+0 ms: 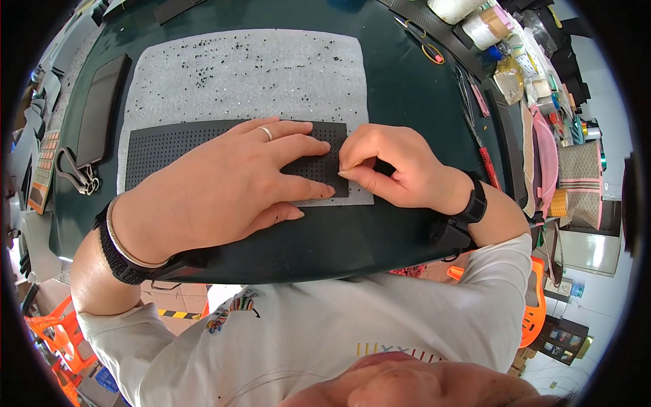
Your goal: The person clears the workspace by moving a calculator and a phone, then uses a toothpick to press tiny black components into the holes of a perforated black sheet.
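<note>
A black sheet (173, 144) with rows of small holes lies on a light grey felt-like mat (285, 102). Across the sheet rests my left hand (224, 180), palm down, fingers spread and fingertips touching its right part. My right hand (397, 166) is at the sheet's right edge, thumb and forefinger pinched together over the margin. Whether that pinch holds the edge or some tiny piece is hidden by the fingertips. Many tiny black bits (203, 80) are scattered over the mat beyond the sheet.
The table is dark green (291, 241). To the left lie a black phone (102, 112) with a strap and a calculator (45, 166). On the right are scissors (420, 42), a red-handled tool (488, 167), and rolls of tape (485, 28) among clutter.
</note>
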{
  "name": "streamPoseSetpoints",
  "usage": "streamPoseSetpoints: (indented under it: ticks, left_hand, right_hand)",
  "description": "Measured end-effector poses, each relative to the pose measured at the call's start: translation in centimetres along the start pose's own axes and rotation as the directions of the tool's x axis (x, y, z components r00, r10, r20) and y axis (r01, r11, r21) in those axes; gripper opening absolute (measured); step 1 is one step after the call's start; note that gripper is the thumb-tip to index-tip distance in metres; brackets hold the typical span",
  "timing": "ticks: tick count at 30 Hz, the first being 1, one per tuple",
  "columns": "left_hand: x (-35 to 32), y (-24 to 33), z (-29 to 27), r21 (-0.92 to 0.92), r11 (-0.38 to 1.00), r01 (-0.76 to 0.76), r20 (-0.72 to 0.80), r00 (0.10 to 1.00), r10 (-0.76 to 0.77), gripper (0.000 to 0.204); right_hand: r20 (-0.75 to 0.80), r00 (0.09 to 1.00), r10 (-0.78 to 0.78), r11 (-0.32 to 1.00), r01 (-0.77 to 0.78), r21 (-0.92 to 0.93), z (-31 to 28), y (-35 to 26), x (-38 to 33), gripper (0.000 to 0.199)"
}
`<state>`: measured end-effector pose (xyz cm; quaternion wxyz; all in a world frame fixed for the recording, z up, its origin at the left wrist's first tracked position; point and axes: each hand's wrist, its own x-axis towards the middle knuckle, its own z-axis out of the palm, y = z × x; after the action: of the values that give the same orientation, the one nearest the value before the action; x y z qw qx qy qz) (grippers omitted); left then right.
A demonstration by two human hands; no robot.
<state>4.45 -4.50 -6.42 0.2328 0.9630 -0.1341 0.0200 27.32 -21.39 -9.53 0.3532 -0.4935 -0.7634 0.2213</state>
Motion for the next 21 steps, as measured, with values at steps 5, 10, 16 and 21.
streamPoseSetpoints:
  ticks: [5,10,16,21]
  left_hand:
    - [0.0,0.07,-0.06,-0.005,1.0,0.0,-0.003,1.0,0.0,0.04]
    - [0.1,0.09,-0.11,-0.005,1.0,-0.006,-0.001,1.0,0.006,0.04]
    - [0.12,0.14,-0.18,0.001,1.0,0.0,0.003,1.0,0.0,0.041]
    - [0.14,0.09,0.05,0.002,1.0,0.01,-0.003,1.0,-0.01,0.045]
  right_hand:
    - [-0.056,0.997,0.047,0.998,-0.045,0.034,0.09,-0.21,-0.12,0.02]
    - [-0.054,0.997,0.053,0.998,-0.052,0.02,0.08,-0.07,-0.01,0.019]
    - [-0.096,0.988,0.121,0.99,-0.114,0.081,0.16,-0.18,-0.17,0.017]
    - [-0.206,0.968,0.143,0.987,-0.126,0.095,0.54,0.11,0.01,0.015]
